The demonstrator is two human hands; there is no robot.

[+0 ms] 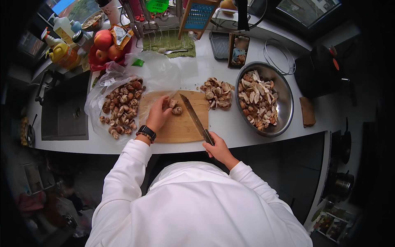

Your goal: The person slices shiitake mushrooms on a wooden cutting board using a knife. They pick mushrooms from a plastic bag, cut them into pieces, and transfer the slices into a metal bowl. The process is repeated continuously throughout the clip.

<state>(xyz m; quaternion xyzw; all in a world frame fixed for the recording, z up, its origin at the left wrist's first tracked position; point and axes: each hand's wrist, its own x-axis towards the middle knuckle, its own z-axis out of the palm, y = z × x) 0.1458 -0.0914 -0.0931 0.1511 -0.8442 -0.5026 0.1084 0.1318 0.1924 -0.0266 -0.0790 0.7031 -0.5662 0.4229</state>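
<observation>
My right hand grips the dark handle of a kitchen knife. Its long blade slants up and left over the wooden cutting board. My left hand, with a dark watch and a beaded bracelet at the wrist, is over the board's left part. Thumb and index finger are apart beside a whole mushroom; whether they touch it is unclear. A second mushroom lies just below it. Left of the board, whole mushrooms spread over a clear plastic bag.
Mushroom pieces are heaped at the board's right edge. Beyond stands a steel bowl holding sliced mushrooms. A phone leans by a grey tray. A dark sink is at left, with fruit in a red bag behind.
</observation>
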